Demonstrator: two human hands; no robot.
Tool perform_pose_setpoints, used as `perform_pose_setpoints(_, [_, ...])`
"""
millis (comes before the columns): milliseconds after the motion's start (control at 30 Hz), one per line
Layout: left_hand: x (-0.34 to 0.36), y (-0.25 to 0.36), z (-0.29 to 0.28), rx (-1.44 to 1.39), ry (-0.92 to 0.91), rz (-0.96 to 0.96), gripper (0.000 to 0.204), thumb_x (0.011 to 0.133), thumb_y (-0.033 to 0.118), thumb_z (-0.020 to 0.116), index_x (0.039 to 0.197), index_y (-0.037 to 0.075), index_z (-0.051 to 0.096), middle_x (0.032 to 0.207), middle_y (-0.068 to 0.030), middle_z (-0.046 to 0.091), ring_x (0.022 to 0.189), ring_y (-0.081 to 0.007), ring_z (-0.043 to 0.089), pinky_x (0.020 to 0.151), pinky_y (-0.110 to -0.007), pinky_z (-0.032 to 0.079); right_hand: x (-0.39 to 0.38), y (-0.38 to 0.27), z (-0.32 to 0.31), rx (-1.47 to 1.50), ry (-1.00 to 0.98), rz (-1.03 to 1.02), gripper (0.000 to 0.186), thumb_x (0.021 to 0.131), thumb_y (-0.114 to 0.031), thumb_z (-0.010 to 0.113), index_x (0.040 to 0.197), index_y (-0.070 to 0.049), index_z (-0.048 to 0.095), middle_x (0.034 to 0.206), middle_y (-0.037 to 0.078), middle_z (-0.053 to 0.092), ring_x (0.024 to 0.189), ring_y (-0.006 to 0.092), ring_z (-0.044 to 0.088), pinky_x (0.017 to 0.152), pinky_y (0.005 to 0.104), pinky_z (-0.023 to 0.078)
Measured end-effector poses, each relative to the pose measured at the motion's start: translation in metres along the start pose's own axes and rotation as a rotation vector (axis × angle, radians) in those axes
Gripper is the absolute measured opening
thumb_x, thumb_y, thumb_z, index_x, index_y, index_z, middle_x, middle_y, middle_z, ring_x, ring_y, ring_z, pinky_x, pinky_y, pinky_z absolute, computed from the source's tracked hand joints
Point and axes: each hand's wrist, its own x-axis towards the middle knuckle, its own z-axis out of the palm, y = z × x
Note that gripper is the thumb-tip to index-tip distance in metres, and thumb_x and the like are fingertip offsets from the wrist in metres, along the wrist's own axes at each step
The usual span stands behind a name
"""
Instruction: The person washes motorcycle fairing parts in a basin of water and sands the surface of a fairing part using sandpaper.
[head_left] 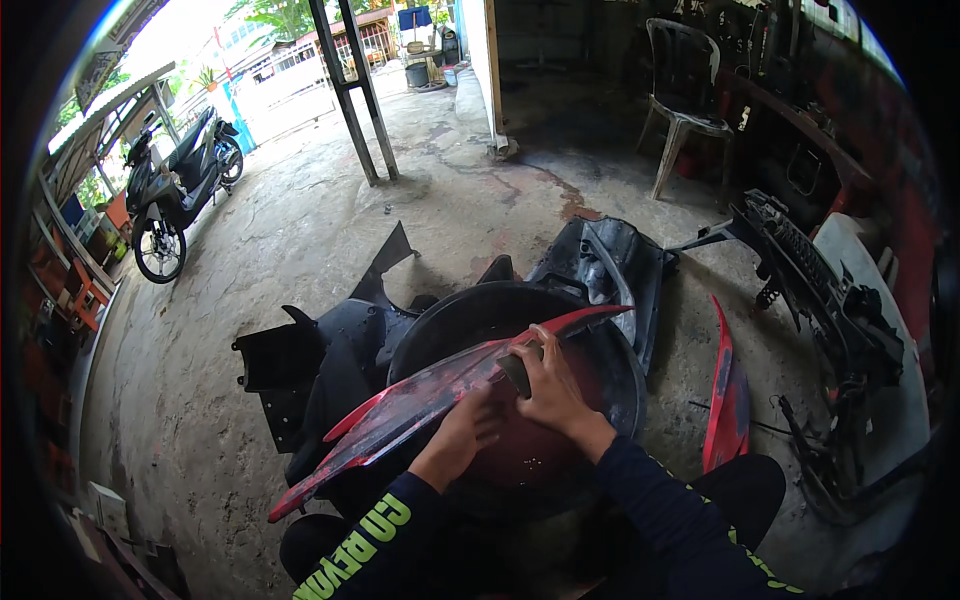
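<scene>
A long, pointed red motorcycle body panel (440, 385), its paint dulled by grey scuffed patches, lies slanted across a round black tub (640, 400). My right hand (556, 388) is closed over the panel's upper part, fingertips at its far edge. A small dark flat piece (514, 376), possibly sandpaper, shows beside those fingers; whether they grip it is unclear. My left hand (462, 437) is close to the panel's near edge, its fingers smeared by motion. Reddish liquid (530, 450) with a few bubbles fills the tub beneath.
Black plastic fairings (345, 350) surround the tub's left and far sides. A second red panel (727, 390) lies on the concrete at right, near a dark motorcycle frame part (810, 290). A scooter (180, 185), a metal post (355, 95) and a plastic chair (685, 100) stand farther off.
</scene>
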Motion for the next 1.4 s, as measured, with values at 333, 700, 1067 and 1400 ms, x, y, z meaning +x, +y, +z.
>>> perform_pose_setpoints(333, [-0.030, 0.044, -0.002, 1.666, 0.471, 0.958, 0.055, 0.075, 0.018, 0.075, 0.128, 0.008, 0.063, 0.123, -0.0112, 0.068, 0.118, -0.0314, 0.062, 0.095, -0.041, 0.051, -0.004, -0.003, -0.003, 0.029, 0.003, 0.046, 0.063, 0.074, -0.012, 0.072, 0.135, -0.007, 0.058, 0.129, 0.019, 0.053, 0.123, 0.0430, 0.051, 0.102, 0.0471, 0.046])
perform_pose_setpoints(700, [-0.008, 0.046, -0.020, 1.537, 0.287, 0.795, 0.028, 0.082, 0.013, 0.061, 0.105, -0.003, 0.063, 0.097, -0.0245, 0.070, 0.094, -0.0434, 0.066, 0.086, -0.052, 0.051, -0.011, 0.001, 0.011, -0.287, 0.113, -0.137, 0.058, 0.083, -0.009, 0.060, 0.141, -0.007, 0.056, 0.145, 0.015, 0.055, 0.134, 0.0381, 0.047, 0.107, 0.0483, 0.043])
perform_pose_setpoints(1067, [-0.006, 0.047, -0.027, 1.533, 0.299, 0.757, 0.025, 0.084, 0.011, 0.060, 0.103, -0.003, 0.065, 0.091, -0.0248, 0.069, 0.091, -0.0427, 0.066, 0.085, -0.052, 0.052, -0.017, -0.017, 0.030, -0.189, 0.139, -0.132, 0.055, 0.085, -0.005, 0.054, 0.139, 0.001, 0.056, 0.141, 0.022, 0.057, 0.135, 0.0416, 0.049, 0.111, 0.0485, 0.041])
perform_pose_setpoints(1400, [-0.002, 0.045, -0.029, 1.527, 0.286, 0.776, 0.028, 0.083, 0.010, 0.059, 0.108, 0.000, 0.064, 0.099, -0.0274, 0.068, 0.091, -0.0470, 0.065, 0.084, -0.056, 0.052, -0.015, -0.015, 0.019, -0.148, 0.105, -0.126, 0.052, 0.085, -0.008, 0.053, 0.136, 0.003, 0.057, 0.138, 0.024, 0.058, 0.133, 0.0417, 0.051, 0.113, 0.0501, 0.038])
